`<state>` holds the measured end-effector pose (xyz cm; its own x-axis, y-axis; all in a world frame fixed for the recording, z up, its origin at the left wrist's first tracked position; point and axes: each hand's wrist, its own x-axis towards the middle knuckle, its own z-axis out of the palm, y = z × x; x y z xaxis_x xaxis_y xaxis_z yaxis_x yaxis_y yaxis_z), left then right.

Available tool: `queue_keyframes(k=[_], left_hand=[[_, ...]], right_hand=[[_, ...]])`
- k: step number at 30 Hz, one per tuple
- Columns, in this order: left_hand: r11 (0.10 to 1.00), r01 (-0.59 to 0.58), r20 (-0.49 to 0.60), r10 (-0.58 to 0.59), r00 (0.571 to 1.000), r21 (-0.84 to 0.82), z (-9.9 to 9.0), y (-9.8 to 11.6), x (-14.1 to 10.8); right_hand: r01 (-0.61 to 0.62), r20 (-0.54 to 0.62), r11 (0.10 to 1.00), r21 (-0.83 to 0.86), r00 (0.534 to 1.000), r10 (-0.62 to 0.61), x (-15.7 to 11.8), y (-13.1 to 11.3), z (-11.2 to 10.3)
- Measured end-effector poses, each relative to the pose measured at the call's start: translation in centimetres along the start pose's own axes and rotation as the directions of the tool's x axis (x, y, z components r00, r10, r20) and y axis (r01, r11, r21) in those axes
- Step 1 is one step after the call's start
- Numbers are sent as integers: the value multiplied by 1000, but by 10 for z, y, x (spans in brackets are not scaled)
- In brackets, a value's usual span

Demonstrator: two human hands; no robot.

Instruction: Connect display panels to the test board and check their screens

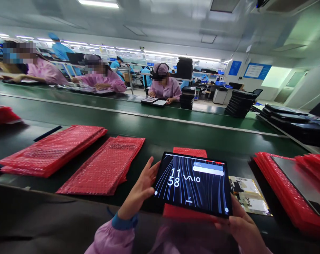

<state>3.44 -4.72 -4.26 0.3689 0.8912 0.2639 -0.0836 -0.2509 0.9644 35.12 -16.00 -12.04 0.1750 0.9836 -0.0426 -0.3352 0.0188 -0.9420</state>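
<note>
A lit tablet (pixel 186 192) is tilted up in front of me, its screen showing 11 58 and the VAIO name over dark wavy lines. At its left edge is my left hand (pixel 138 192), thumb and forefinger apart, with other fingers partly hidden behind the edge. My right hand (pixel 241 220) grips the lower right corner, thumb at the front edge and fingers underneath. Beneath the tablet lies a red bubble-wrap sleeve (pixel 190 151), mostly covered. Just right of the tablet, a bare display panel (pixel 250 197) lies with its silvery back and circuitry showing.
Red bubble-wrap pouches (pixel 101 169) lie at left, with another pile (pixel 56 151) beyond. More red sleeves (pixel 279 190) and a grey panel (pixel 303 180) are at right. A green conveyor belt (pixel 117 109) crosses ahead; black stacks (pixel 239 104) and co-workers (pixel 165 86) are beyond.
</note>
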Motion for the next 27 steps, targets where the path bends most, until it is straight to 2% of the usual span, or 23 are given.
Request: queue_keyframes(k=[1, 2, 3, 5, 6, 8, 10, 11, 14, 17, 21, 23, 25, 26, 27], left_hand=[[984, -23, 32, 18, 999, 177, -2, 3, 1], [930, -44, 64, 22, 998, 366, -3, 6, 3], [847, -60, 84, 18, 996, 527, -3, 7, 6], [698, -91, 79, 49, 996, 711, -5, 9, 18], [665, -90, 47, 83, 995, 742, -7, 9, 26], [689, -32, -82, 132, 988, 725, -14, 8, 44], [755, 49, -188, 99, 977, 653, -22, 7, 61], [781, 78, -196, 57, 979, 619, -26, 7, 68], [813, 84, -103, -29, 994, 576, -30, 9, 79], [806, 35, -113, 40, 993, 591, -24, 14, 81], [773, -42, -108, 143, 984, 633, -2, 26, 70], [763, -106, -22, 156, 988, 638, 13, 36, 56], [796, -176, 163, 98, 982, 579, 27, 47, 35], [847, -174, 296, 21, 955, 502, 33, 53, 24], [908, -123, 443, -74, 894, 400, 36, 57, 12]], right_hand=[[-107, 7, 983, 149, 994, 107, -2, -3, 4], [-201, 36, 943, 266, 979, 198, -3, -7, 8], [-256, 60, 914, 315, 966, 251, -5, -11, 12], [-308, 78, 886, 348, 951, 300, -7, -16, 17], [-316, 69, 881, 353, 948, 312, -8, -18, 18], [-312, 21, 877, 365, 945, 327, -10, -21, 18], [-304, -29, 872, 384, 940, 341, -11, -21, 16], [-307, -35, 868, 390, 937, 347, -11, -21, 15], [-337, -1, 861, 380, 931, 365, -10, -20, 11], [-320, 17, 865, 387, 940, 340, -11, -22, 13], [-266, 11, 863, 429, 957, 290, -10, -24, 22], [-242, 8, 862, 445, 964, 267, -5, -21, 23], [-224, 18, 860, 458, 970, 243, 1, -15, 22], [-208, 22, 862, 462, 974, 224, 5, -12, 20], [-187, 21, 868, 460, 980, 200, 8, -9, 19]])
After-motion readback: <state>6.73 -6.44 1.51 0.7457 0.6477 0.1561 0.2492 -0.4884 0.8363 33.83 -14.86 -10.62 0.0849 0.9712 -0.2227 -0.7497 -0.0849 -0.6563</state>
